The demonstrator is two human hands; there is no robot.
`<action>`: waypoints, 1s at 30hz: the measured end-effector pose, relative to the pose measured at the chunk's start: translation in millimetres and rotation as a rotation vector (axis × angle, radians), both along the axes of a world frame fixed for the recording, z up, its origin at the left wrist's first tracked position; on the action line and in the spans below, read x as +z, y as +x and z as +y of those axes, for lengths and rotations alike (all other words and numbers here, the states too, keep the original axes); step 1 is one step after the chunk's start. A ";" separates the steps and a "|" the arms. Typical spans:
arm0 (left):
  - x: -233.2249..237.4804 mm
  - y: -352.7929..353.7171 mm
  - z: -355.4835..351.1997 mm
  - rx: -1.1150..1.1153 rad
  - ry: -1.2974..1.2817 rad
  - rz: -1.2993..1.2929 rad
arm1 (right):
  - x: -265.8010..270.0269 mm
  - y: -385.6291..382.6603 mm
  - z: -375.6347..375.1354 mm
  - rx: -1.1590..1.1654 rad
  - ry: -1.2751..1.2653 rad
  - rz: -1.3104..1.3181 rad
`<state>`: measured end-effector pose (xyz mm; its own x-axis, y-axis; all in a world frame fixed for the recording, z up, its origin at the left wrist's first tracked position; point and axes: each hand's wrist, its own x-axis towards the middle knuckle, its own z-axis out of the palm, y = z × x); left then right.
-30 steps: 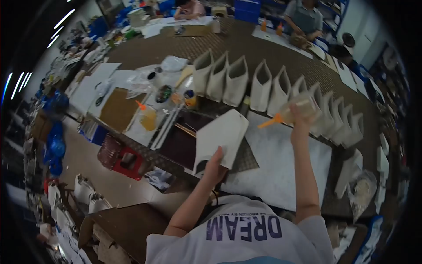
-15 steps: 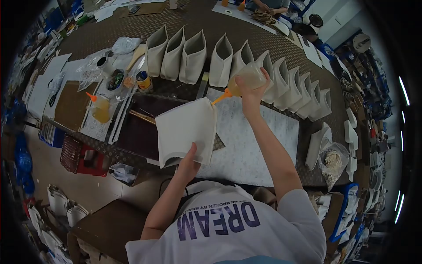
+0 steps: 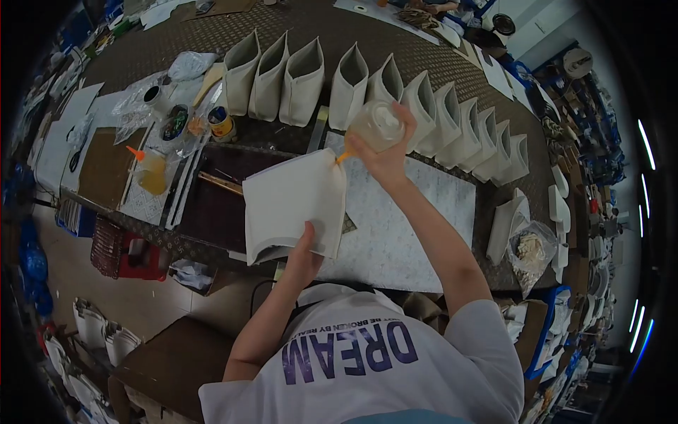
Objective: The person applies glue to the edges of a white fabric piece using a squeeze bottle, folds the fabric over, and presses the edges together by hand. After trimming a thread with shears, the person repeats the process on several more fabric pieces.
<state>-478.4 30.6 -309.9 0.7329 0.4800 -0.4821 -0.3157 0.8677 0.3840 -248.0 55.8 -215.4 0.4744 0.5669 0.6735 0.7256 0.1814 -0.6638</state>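
Note:
My left hand [image 3: 305, 263] grips the lower edge of an off-white pouch-like piece [image 3: 293, 201], thumb on its front face and the other fingers hidden behind or inside it. My right hand [image 3: 387, 157] is wrapped round a clear squeeze bottle [image 3: 378, 127], tilted with its base up. Its orange nozzle [image 3: 343, 157] points down at the top right corner of the piece and seems to touch it. Pale yellowish liquid shows inside the bottle. Behind my hands, several similar off-white pouches [image 3: 302, 85] stand upright in a curved row, their pointed openings upward.
A second orange-tipped bottle [image 3: 151, 175] stands on the left beside a yellow tin [image 3: 222, 126] and a dark-mouthed white cup [image 3: 157, 99]. A pale work board [image 3: 417, 219] lies under my right forearm. At the right is a plastic bag of scraps [image 3: 531, 251]. Another person's hands [image 3: 434, 7] show at the far edge.
The nozzle has moved slightly down along the piece's right corner, and the bottle is tipped more steeply, its base now toward me. My left hand keeps its grip. The whole view has shifted slightly.

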 end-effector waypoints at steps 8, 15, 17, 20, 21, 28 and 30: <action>2.5 3.2 1.4 -0.031 0.032 -0.002 | 10.9 6.5 -27.4 0.037 0.062 0.710; 6.0 -2.2 3.0 -0.016 -0.026 0.070 | -23.7 11.3 -46.4 -0.041 0.149 0.909; 4.8 -4.4 2.8 -0.022 -0.025 0.058 | -26.3 17.4 -40.3 -0.067 0.227 0.870; 4.1 -6.6 0.9 -0.030 -0.016 0.069 | -27.1 12.8 -26.6 -0.150 0.268 0.705; 3.6 -7.1 -0.5 -0.033 -0.008 0.074 | -29.7 10.1 -23.6 -0.193 0.238 0.616; 4.3 -7.6 -4.4 -0.055 0.034 0.050 | -9.6 -19.3 -26.4 0.096 0.418 0.464; 4.8 -10.1 -4.2 -0.056 0.022 0.051 | -4.4 -12.2 -28.3 -0.049 0.302 0.415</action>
